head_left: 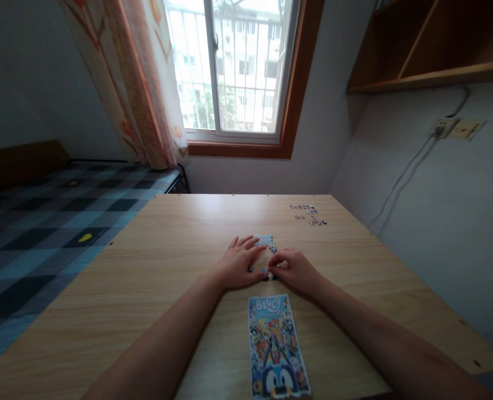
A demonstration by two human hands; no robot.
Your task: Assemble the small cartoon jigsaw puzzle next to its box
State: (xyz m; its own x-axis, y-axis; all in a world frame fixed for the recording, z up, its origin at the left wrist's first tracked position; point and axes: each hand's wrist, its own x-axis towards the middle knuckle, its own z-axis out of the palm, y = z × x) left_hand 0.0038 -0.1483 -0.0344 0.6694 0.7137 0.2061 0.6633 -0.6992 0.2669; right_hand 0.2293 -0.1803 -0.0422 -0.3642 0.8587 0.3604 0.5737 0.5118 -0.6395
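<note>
A partly joined jigsaw puzzle [265,240] lies on the wooden table, with bare wood showing inside its border. My left hand [242,262] rests over its left side, fingers spread and palm down, hiding part of it. At the puzzle's right edge, my right hand [291,268] has thumb and forefinger pinched together; whatever is between them is too small to make out. Closer to me lies a printed Bluey picture sheet [276,347], crowded with cartoon characters. Several loose puzzle pieces [310,211] are scattered at the far right of the table.
The wooden table [179,250] reaches towards the window [246,72]. To the left stands a bed [63,222] with a checked cover, beside a patterned curtain [133,83]. A wall shelf [429,75] and a socket [444,128] with a cable are on the right.
</note>
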